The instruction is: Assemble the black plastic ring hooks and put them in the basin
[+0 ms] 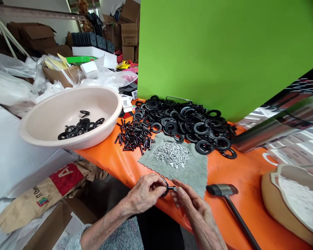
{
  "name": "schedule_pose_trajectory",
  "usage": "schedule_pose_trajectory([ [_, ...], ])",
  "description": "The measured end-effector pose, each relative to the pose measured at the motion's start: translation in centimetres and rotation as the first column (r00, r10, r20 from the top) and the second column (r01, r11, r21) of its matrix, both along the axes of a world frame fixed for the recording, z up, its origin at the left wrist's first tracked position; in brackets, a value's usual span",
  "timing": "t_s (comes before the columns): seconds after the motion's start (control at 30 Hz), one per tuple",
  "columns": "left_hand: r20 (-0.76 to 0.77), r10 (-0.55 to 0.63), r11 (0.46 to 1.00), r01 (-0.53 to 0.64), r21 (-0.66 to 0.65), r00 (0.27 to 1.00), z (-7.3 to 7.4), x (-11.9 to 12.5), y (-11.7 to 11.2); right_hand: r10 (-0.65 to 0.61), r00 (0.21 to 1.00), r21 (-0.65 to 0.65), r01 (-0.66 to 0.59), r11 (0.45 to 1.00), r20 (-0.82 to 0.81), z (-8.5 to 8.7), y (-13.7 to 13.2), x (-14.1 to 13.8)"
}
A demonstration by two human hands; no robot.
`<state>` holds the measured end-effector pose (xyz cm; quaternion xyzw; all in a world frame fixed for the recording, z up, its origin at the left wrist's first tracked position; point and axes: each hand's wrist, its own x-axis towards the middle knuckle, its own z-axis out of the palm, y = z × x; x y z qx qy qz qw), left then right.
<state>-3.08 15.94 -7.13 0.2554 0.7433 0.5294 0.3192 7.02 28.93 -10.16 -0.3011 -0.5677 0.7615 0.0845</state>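
My left hand (146,192) is closed on a small black ring part (165,189) at the near edge of the orange table (240,173). My right hand (191,205) pinches the dark pin (172,189) that sticks out of the same part. Both hands meet just in front of a grey cloth (195,170) that carries a heap of silver pins (172,154). Beyond it lie a pile of black pins (134,135) and a large heap of black rings (187,123).
A beige bowl (67,104) with several black rings stands at the left. A hammer (229,201) lies right of my hands. A tan tub of white material (297,201) and a steel cylinder (276,126) are at the right. A green board (229,52) backs the table. Boxes and bags crowd the left.
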Motion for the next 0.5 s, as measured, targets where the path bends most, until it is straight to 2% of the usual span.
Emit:
schedule_pose_trajectory([
  [0.07,-0.004,-0.006,1.0,0.006,-0.004,1.0,0.1,-0.2,-0.1,0.018,1.0,0.081,-0.018,0.997,0.001,0.3,0.4,-0.1],
  [0.13,-0.008,-0.016,1.0,0.016,-0.005,1.0,0.4,-0.5,-0.3,0.086,0.996,0.173,-0.087,0.981,0.016,0.8,0.7,-0.3],
  [0.27,-0.07,-0.054,0.998,0.053,-0.023,0.996,1.0,-1.4,-0.4,0.208,0.978,0.267,-0.206,0.941,0.021,2.0,1.6,-1.2],
  [0.37,-0.123,-0.086,0.996,0.082,-0.035,0.989,1.0,-2.0,-0.4,0.289,0.957,0.443,-0.275,0.853,0.037,2.4,2.1,-1.6],
  [0.5,-0.124,-0.139,0.99,0.14,-0.006,0.982,0.5,-2.1,-0.4,0.317,0.947,0.602,-0.286,0.745,0.057,2.1,2.2,-1.3],
])
